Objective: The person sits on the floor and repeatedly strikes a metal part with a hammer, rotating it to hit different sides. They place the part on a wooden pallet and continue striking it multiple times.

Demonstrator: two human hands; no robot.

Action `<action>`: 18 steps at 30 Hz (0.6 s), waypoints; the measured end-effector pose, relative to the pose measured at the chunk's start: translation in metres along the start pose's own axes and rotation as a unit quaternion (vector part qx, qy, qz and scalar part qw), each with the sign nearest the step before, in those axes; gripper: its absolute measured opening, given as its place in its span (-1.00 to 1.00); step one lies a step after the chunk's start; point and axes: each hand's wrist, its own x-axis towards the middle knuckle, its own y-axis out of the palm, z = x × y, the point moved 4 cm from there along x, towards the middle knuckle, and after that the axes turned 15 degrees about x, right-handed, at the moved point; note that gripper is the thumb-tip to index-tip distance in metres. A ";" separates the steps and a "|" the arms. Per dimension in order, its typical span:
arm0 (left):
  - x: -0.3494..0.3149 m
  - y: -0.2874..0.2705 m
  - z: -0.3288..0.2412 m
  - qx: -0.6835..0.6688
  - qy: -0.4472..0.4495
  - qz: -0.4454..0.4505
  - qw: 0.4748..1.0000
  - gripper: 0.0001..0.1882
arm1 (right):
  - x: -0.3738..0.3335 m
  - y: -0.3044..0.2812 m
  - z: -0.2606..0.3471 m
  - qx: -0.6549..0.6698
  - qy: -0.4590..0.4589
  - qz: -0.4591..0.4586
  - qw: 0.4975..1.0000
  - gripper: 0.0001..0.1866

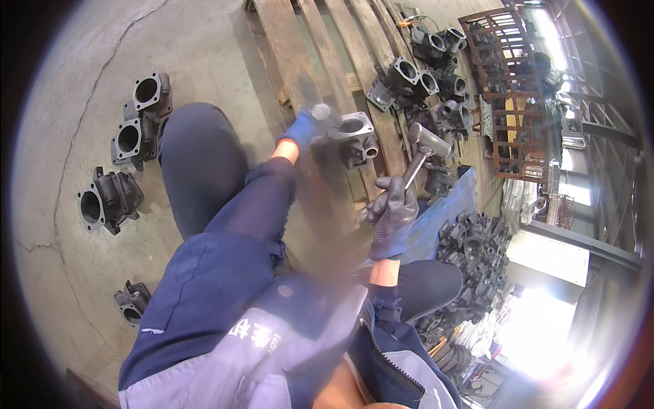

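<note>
My dark-gloved right hand (394, 204) curls firmly around a hammer (429, 144) on the near right of a flanged casting (355, 146); my blue-gloved left hand (300, 133) is just left of it, grip too blurred to tell. The casting, grey, round-bored metal, rests on a rough wooden pallet (278, 37).

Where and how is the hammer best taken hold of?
Probably by the handle, fingers wrapped around, coming from the end opposite the head: the handle is slim and straight, the head bulky and crosswise. The gloved right hand grips it this way.
</note>
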 end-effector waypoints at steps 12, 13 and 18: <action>0.024 0.018 0.044 0.034 0.027 0.015 0.999 -0.71 | -0.020 0.093 0.108 -0.166 -0.518 0.168 0.822 -0.84; 0.020 0.018 0.038 0.019 0.036 0.011 0.999 -0.73 | -0.019 0.100 0.100 -0.192 -0.518 0.188 0.812 -0.86; -0.001 0.010 0.001 0.098 0.078 -0.066 0.990 -0.75 | 0.035 0.089 -0.013 -0.410 -0.228 0.154 0.870 -0.81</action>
